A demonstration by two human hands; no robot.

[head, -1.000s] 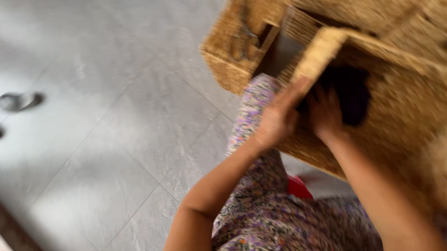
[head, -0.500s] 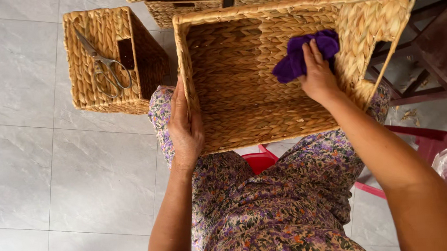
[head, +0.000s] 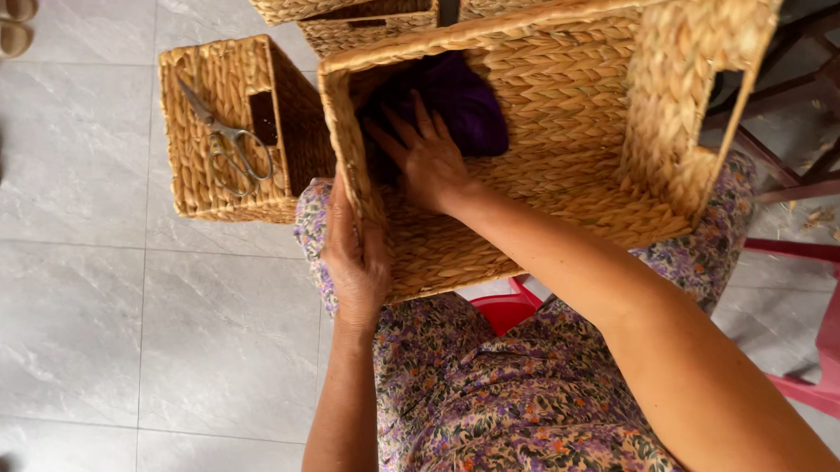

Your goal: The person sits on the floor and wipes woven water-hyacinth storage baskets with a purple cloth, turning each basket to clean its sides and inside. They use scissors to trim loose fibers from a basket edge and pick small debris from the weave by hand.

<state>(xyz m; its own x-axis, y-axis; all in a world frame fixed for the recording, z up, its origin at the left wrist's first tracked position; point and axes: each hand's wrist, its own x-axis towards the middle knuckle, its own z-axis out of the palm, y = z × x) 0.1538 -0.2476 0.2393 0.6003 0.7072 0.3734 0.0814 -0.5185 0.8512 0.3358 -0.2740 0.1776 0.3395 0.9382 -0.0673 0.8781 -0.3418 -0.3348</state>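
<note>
Wiping step: your right hand [head: 427, 161] flat, fingers spread, pressing purple cloth [head: 462, 104] into far-left corner inside big basket [head: 566, 166] on lap. Left hand [head: 354, 257] grips left wall. Next: cloth needs firm press across bottom.

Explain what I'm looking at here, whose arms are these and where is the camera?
The camera sits on a person's head and looks down, so the two bare arms are that person's own. A large woven basket rests on their lap, over a flowered dress. The left hand grips the basket's near side wall. The right hand reaches inside and presses a purple cloth against the inner wall. On the grey tiled floor stands a smaller woven basket with a pair of scissors lying on it. More baskets lie beyond, and red stool legs show at right.
</note>
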